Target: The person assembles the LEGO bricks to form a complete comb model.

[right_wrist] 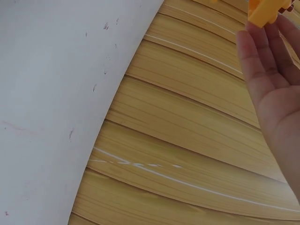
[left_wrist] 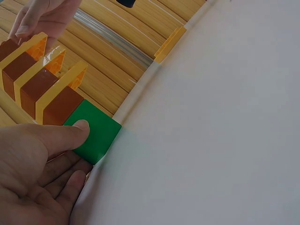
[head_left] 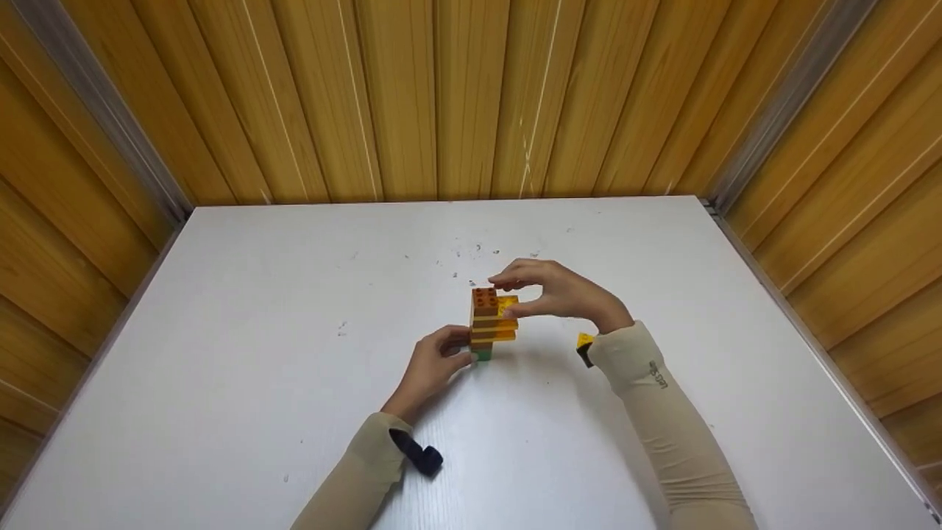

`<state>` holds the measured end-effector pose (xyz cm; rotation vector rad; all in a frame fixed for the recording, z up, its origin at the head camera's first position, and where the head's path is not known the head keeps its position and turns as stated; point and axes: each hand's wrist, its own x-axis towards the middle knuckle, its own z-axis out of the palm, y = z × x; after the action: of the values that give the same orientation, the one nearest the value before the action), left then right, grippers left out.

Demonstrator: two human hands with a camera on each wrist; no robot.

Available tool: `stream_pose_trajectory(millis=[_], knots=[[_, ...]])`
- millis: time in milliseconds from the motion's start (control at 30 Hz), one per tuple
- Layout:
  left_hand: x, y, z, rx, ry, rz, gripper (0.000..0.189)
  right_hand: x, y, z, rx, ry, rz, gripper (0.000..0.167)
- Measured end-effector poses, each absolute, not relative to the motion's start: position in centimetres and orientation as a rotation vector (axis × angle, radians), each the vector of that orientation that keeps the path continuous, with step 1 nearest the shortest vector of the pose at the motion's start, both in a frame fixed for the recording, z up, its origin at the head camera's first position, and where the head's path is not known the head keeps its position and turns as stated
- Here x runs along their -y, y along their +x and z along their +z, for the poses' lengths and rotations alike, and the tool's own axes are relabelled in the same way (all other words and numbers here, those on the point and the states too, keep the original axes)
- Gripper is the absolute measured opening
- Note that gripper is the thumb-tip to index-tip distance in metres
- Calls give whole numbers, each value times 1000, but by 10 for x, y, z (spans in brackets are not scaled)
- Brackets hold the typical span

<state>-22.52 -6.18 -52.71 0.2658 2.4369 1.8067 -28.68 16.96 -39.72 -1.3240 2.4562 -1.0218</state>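
A toy brick tower stands upright on the white table, with a green brick (left_wrist: 96, 133) at its foot. Above it, brown bricks (left_wrist: 41, 86) alternate with yellow plates (left_wrist: 61, 91) that jut out to the right. Studs show on the brown top brick (head_left: 485, 294). My left hand (head_left: 433, 366) grips the tower low down, its thumb across the green brick and its fingers partly hidden behind. Around the upper right side reaches my right hand (head_left: 563, 293), thumb right at the top yellow plate, other fingers extended loosely near the top brick.
Another yellow toy brick (head_left: 586, 339) lies on the table (head_left: 294, 294) near my right wrist. Dark specks mark the surface behind the tower. Ribbed wood-look walls (head_left: 471, 103) rise at the back and both sides. A black device (head_left: 423, 458) sits on my left wrist.
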Motion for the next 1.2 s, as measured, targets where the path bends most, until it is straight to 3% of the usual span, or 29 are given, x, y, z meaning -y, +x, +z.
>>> stream_pose_trajectory(millis=[1200], knots=[[61,-224,-527,-2441,239,1797,37,-249,-293,-435,-2556,-686,-890,60]])
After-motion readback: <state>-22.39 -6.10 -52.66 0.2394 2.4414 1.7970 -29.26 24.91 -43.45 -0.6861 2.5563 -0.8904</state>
